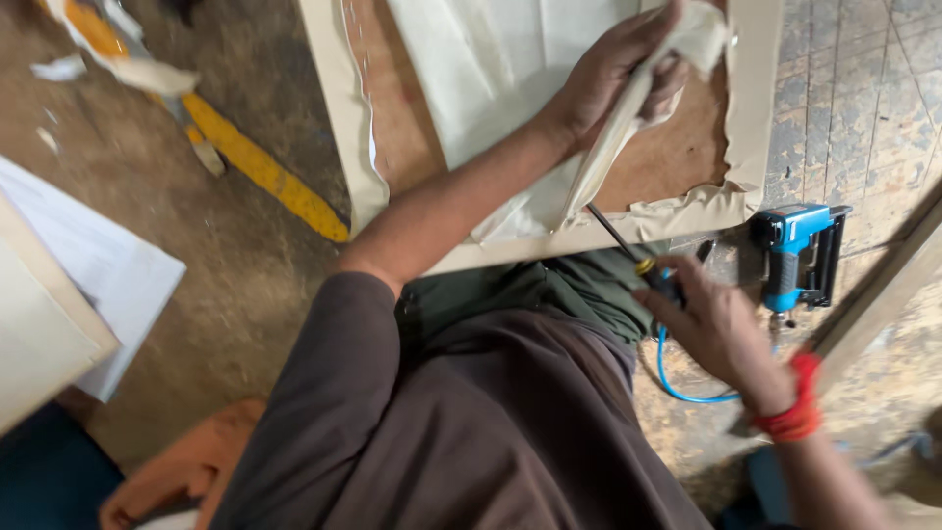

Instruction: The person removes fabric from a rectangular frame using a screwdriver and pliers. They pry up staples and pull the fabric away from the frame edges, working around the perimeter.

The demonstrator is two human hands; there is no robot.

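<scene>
A wooden board panel (677, 147) wrapped in cream fabric (491, 69) lies in front of me, its near edge against my lap. My left hand (618, 74) grips a bunched fold of that fabric and pulls it up off the panel near the right corner. My right hand (711, 329) holds a screwdriver (628, 250) with a black and yellow handle. The thin dark shaft points up and left, with its tip at the fabric along the panel's near edge. A red band sits on my right wrist.
A blue pneumatic stapler (795, 250) with a blue air hose (677, 378) rests on the worn plywood surface to the right of the panel. White sheets (108, 270) lie at left, a yellow-painted strip (265, 172) on the floor, an orange cloth (186, 466) at lower left.
</scene>
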